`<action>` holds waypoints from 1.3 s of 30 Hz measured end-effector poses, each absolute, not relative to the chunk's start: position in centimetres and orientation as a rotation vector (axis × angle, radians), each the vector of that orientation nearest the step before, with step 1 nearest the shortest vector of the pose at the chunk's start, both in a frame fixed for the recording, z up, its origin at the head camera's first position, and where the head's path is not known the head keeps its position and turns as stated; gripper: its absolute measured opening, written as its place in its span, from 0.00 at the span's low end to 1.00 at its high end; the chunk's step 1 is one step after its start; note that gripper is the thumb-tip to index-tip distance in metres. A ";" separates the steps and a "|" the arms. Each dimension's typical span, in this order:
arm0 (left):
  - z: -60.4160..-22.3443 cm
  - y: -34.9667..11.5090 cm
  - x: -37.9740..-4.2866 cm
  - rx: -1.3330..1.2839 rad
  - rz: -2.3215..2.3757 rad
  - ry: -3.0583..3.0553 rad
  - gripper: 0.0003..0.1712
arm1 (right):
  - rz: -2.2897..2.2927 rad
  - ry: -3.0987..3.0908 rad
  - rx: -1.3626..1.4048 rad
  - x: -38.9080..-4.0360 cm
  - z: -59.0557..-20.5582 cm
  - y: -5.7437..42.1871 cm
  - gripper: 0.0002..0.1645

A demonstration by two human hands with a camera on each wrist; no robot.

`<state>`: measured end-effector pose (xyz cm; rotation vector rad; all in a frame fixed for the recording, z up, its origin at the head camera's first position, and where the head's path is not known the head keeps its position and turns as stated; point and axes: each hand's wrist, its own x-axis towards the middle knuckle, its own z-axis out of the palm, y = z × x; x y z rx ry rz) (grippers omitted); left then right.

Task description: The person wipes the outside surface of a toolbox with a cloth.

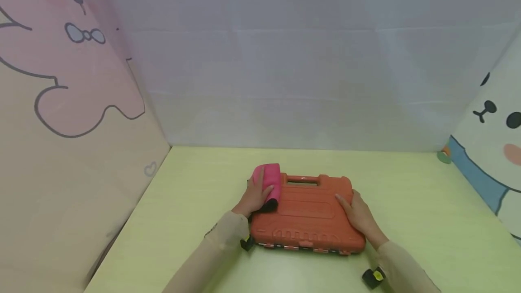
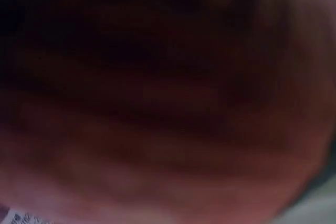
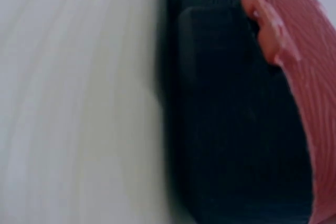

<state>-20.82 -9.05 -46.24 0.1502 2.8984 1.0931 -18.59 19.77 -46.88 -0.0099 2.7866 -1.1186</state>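
An orange-red plastic carrying case [image 1: 305, 211] lies on the table, its handle [image 1: 302, 179] on the far side and its latches along the near side. A folded pink cloth [image 1: 273, 173] with a black underside lies over the case's left end. My left hand [image 1: 253, 196] rests on this cloth, index finger straight and thumb spread. The right hand [image 1: 360, 214] grips the case's right side, thumb on top and fingers round the edge. In the right wrist view the case's black lower half [image 3: 241, 119] and an orange latch [image 3: 268, 27] show. The left wrist view is mostly dark and blurred by the palm.
The pale yellow-green tabletop [image 1: 195, 184] extends around the case. Behind it hangs a whitish curtain [image 1: 301, 80]. Cartoon-printed panels stand at the left [image 1: 73, 171] and right [image 1: 484, 148] sides.
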 end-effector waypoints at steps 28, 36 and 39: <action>-46.7 -10.8 -12.0 0.270 1.159 2.795 0.43 | -1.202 2.669 0.102 -18.7 -47.5 18.7 0.49; -46.7 -10.7 -14.7 0.356 0.978 2.801 0.42 | -1.143 2.744 -0.020 -18.7 -47.9 19.4 0.48; -46.2 -10.8 -16.5 0.333 0.937 2.756 0.43 | -1.143 2.751 -0.052 -18.8 -47.8 19.5 0.46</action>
